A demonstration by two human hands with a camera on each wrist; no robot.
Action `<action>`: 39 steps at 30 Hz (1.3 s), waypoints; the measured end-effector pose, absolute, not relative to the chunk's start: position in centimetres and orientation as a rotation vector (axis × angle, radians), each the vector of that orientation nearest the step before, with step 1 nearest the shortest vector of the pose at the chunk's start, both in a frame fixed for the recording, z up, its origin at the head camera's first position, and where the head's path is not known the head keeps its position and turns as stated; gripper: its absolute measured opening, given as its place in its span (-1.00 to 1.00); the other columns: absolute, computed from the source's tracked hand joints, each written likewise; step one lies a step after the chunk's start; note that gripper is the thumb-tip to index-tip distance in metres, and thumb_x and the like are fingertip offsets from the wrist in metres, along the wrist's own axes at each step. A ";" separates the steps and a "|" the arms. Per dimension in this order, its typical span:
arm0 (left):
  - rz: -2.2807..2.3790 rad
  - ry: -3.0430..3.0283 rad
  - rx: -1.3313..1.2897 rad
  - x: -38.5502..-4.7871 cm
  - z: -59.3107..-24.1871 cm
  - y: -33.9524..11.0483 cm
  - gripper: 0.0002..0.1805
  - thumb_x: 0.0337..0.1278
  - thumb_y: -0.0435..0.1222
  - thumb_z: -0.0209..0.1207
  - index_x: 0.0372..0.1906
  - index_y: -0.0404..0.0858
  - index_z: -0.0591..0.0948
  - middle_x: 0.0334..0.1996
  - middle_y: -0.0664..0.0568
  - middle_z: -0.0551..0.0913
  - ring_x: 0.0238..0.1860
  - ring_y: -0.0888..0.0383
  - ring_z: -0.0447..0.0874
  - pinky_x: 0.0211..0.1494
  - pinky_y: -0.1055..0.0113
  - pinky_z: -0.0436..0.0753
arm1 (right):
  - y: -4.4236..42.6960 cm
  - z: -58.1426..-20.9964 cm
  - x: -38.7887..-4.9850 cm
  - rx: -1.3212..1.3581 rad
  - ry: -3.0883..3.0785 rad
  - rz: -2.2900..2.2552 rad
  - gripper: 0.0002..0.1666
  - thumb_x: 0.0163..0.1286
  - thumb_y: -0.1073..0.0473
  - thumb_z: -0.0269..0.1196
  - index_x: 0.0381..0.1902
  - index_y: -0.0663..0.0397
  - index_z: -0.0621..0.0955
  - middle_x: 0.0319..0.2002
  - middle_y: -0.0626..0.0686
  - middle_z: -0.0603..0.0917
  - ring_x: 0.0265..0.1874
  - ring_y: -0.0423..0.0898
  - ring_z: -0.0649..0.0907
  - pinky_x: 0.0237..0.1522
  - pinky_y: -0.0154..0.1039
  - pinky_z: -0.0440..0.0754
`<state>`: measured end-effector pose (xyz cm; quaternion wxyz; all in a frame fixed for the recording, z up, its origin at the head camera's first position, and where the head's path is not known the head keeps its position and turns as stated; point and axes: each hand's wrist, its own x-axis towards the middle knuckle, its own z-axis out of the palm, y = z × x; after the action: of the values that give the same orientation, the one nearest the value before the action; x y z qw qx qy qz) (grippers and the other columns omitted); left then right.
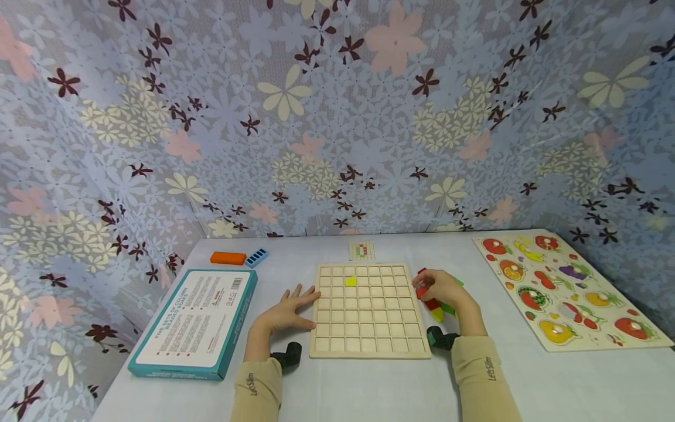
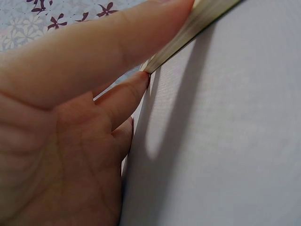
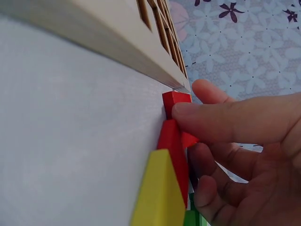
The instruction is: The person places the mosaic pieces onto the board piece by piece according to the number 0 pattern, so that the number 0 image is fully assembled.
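Note:
A wooden grid board (image 1: 369, 347) lies flat on the table, one yellow piece (image 1: 351, 281) in an upper cell. Against the board's left edge rests my left hand (image 1: 282, 313), fingers spread; its thumb and a fingertip touch the side (image 2: 188, 40) in the left wrist view. My right hand (image 1: 448, 293) is over a pile of coloured pieces (image 1: 433, 305) right of the board. In the right wrist view, the thumb and fingers of the right hand (image 3: 249, 136) pinch a red piece (image 3: 175, 100) beside another red piece (image 3: 174, 146), a yellow piece (image 3: 157, 193) and green ones.
A teal-edged box (image 1: 192, 322) lies at the left, with an orange block (image 1: 228, 258) and a blue slotted piece (image 1: 257, 257) behind it. A small pattern card (image 1: 361, 250) is behind the board. A fruit picture board (image 1: 572, 293) lies at the right.

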<state>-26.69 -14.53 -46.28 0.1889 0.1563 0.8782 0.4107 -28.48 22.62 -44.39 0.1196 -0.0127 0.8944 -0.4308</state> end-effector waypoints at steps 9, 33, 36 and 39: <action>1.161 2.480 0.425 -26.6 -46.3 -14.5 -0.10 -0.26 -0.23 0.42 0.35 -0.06 0.30 0.42 0.06 0.06 0.44 -0.11 -0.46 0.39 -0.19 -0.37 | 22.5 -44.4 -28.3 -0.089 2.630 -1.285 -0.56 -0.01 0.55 0.22 -0.09 0.30 0.54 -0.25 0.19 0.52 -0.34 0.00 0.43 -0.40 -0.24 0.50; 1.163 2.486 0.404 -26.7 -46.4 -14.3 -0.10 -0.28 -0.23 0.42 0.34 -0.06 0.32 0.42 0.06 0.06 0.44 -0.12 -0.45 0.38 -0.22 -0.37 | 21.7 -43.5 -28.3 0.040 2.768 -1.214 -0.49 0.17 0.19 0.29 0.06 0.24 0.45 -0.29 0.17 0.48 -0.33 0.01 0.47 -0.38 -0.26 0.48; 1.160 2.488 0.413 -26.8 -46.4 -14.3 -0.10 -0.28 -0.23 0.42 0.34 -0.07 0.32 0.42 0.05 0.06 0.44 -0.12 -0.44 0.38 -0.21 -0.37 | 21.4 -43.5 -28.3 0.055 2.755 -1.260 -0.49 0.17 0.16 0.30 0.02 0.25 0.42 -0.34 0.15 0.47 -0.39 -0.03 0.45 -0.44 -0.29 0.46; 1.156 2.486 0.412 -26.8 -46.4 -14.3 -0.10 -0.27 -0.23 0.42 0.34 -0.07 0.31 0.42 0.06 0.06 0.44 -0.12 -0.45 0.38 -0.21 -0.37 | 21.2 -43.5 -28.4 0.058 2.740 -1.307 -0.55 0.17 0.19 0.30 -0.05 0.25 0.41 -0.38 0.13 0.46 -0.45 -0.05 0.44 -0.48 -0.30 0.43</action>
<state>-26.81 -14.34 -46.40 0.1833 0.1462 0.8815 0.4099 -28.41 21.24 -43.52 0.0527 0.0190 0.9011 -0.4299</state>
